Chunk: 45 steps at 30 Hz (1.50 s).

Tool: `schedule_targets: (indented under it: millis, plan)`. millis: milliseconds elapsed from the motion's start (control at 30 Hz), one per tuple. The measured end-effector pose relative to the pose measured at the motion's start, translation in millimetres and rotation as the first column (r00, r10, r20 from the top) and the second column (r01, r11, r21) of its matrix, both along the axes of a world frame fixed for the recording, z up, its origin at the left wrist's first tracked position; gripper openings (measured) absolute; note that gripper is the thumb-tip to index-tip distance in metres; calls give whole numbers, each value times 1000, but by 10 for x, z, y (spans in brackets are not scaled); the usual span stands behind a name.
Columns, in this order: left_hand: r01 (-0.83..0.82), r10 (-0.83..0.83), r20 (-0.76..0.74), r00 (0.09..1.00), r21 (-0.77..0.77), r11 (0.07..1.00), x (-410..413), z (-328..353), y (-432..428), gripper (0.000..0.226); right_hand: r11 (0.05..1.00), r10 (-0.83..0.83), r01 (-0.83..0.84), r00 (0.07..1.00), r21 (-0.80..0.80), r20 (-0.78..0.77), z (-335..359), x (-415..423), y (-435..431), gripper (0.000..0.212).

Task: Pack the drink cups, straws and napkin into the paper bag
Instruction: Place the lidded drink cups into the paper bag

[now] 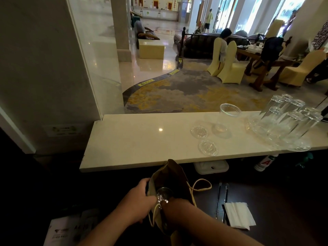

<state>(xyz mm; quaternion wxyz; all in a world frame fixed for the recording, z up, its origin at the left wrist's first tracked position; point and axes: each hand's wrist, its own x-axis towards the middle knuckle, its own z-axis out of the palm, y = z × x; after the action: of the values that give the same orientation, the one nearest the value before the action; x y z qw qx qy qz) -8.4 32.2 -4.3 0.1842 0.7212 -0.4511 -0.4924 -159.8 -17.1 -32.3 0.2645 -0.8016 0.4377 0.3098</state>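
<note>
A brown paper bag (173,176) with twine handles stands open on the dark lower counter below the ledge. My left hand (140,199) grips its left rim. My right hand (174,206) holds a clear drink cup (163,194) inside the bag's mouth; the fingers are partly hidden in the bag. Another clear cup (224,121) stands upright on the cream ledge (133,139), with two clear lids (199,132) (208,147) beside it. Two dark straws (221,201) and a white napkin (238,216) lie on the dark counter to the bag's right.
Several upturned glasses (287,121) crowd the ledge's right end. A printed paper sheet (71,229) lies at the lower left. A white box (211,166) and a bottle (264,162) sit under the ledge. Beyond is a lobby with chairs and people.
</note>
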Motion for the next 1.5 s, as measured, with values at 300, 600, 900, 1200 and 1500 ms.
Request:
schedule_targets:
  millis: [300, 600, 900, 1200, 1500]
  plan:
    - [-10, 10, 8, 1000, -11, 1000, -17, -32, 11, 73, 996, -80, 81, 996, -21, 23, -229, 76, 58, 60]
    - [0, 0, -14, 1000, -7, 1000, 25, -77, 34, 75, 995, -62, 68, 995, -78, 80, -268, 32, 131, 66]
    - [9, -10, -19, 1000, -5, 1000, 19, -78, 53, 76, 979, -157, 174, 976, -108, 153, -434, 20, 235, 55]
    - [11, -11, -1, 1000, -1, 1000, 15, -54, 78, 73, 954, -196, 242, 950, -175, 245, -593, -20, 298, 45]
    - [-13, 13, 11, 1000, 11, 1000, 8, -24, 66, 72, 978, -19, 33, 997, -206, 72, -26, -22, 27, 49]
